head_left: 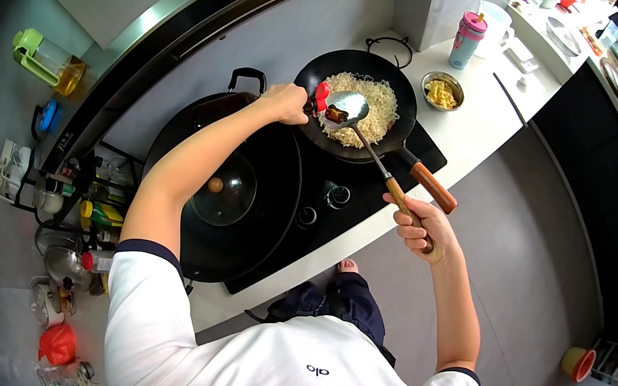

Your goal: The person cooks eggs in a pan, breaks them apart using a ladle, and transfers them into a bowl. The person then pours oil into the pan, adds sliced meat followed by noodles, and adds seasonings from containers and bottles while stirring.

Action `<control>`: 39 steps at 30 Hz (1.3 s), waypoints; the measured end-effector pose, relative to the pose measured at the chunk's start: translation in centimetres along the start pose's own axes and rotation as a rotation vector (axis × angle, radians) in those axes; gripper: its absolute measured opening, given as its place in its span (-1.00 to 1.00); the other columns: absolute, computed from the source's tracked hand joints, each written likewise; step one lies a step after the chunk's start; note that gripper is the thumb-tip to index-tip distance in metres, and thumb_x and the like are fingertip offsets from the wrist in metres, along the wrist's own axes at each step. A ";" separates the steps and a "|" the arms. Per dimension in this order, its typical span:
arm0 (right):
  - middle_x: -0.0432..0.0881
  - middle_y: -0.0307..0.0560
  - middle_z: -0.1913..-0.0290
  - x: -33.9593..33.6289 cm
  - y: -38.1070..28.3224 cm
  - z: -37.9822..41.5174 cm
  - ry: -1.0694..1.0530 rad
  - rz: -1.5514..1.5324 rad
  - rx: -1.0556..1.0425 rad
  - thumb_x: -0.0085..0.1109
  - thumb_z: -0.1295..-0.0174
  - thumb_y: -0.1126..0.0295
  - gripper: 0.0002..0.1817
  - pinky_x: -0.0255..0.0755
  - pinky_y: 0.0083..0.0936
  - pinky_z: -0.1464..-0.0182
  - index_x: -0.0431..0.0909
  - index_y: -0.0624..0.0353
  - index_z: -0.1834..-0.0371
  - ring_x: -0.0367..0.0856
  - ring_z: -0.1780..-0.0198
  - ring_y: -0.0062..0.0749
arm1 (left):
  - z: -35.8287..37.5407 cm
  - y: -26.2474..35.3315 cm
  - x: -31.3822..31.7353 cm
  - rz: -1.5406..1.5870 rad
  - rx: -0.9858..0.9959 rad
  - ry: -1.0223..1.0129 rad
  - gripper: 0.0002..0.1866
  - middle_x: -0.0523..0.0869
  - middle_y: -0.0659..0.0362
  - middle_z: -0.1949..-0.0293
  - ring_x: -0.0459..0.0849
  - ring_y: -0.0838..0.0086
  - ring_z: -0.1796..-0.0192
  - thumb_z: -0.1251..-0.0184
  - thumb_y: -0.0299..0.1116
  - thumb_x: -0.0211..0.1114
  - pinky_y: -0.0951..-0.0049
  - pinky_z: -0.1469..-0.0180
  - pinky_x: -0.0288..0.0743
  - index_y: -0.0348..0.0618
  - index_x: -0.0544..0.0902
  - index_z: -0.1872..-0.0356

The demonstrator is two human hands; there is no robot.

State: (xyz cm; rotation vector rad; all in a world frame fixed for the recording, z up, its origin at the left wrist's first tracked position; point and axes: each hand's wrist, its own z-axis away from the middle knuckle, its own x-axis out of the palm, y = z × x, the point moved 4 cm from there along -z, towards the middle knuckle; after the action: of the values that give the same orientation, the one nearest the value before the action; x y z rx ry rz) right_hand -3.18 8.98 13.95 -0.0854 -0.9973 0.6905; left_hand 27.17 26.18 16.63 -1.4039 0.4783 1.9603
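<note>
My left hand (289,103) is closed on a dark bottle with a red cap (322,95), most of it hidden by the fingers. The bottle's mouth tips toward a metal spatula (351,104), whose blade holds a little dark brown liquid. My right hand (424,229) grips the spatula's wooden handle. Beneath the blade, pale noodles (378,114) lie in a black frying pan (322,67), whose brown handle (434,186) points toward my right side. Left of this pan sits a large dark wok (270,227) with a glass lid (221,207) inside it.
The black stove (359,185) has two knobs at its front. A bowl of yellow food (442,92) and a pink-lidded cup (468,40) stand on the right counter. Several bottles crowd a rack (105,192) at left. An oil dispenser (49,60) is above them.
</note>
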 end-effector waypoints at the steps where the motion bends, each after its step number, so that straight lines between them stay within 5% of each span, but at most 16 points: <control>1: 0.31 -0.35 0.59 0.0 0.0 0.0 0.000 -0.001 0.001 -0.13 -0.44 0.31 -0.71 -0.05 -0.86 0.84 0.39 0.25 -0.09 0.13 0.74 -0.86 | 0.0 0.0 0.0 -0.001 -0.002 -0.002 -0.67 0.72 -0.11 0.25 0.70 0.05 0.13 0.08 -0.21 0.27 0.17 0.05 0.58 -0.29 0.70 0.37; 35: 0.29 -0.35 0.57 -1.4 0.5 -0.3 -0.002 -0.054 0.034 -0.16 -0.45 0.31 -0.68 -0.02 -0.87 0.84 0.34 0.26 -0.14 0.11 0.74 -0.86 | -0.4 0.4 0.5 0.013 -0.004 0.019 -0.64 0.73 -0.09 0.23 0.70 0.06 0.11 0.07 -0.17 0.26 0.18 0.04 0.58 -0.28 0.71 0.36; 39: 0.29 -0.35 0.58 -1.8 0.7 -1.0 0.035 -0.078 0.065 -0.18 -0.46 0.30 -0.69 -0.02 -0.87 0.84 0.32 0.26 -0.13 0.11 0.73 -0.86 | 0.0 0.1 0.1 0.123 -0.003 0.102 -0.61 0.69 -0.20 0.31 0.68 -0.05 0.17 0.10 -0.16 0.27 0.07 0.09 0.56 -0.35 0.66 0.40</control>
State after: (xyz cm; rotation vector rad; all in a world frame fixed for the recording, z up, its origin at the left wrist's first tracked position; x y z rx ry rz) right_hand -3.36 8.75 11.80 -0.0021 -0.9387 0.6470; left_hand 27.10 26.16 16.59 -1.5136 0.6222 1.9932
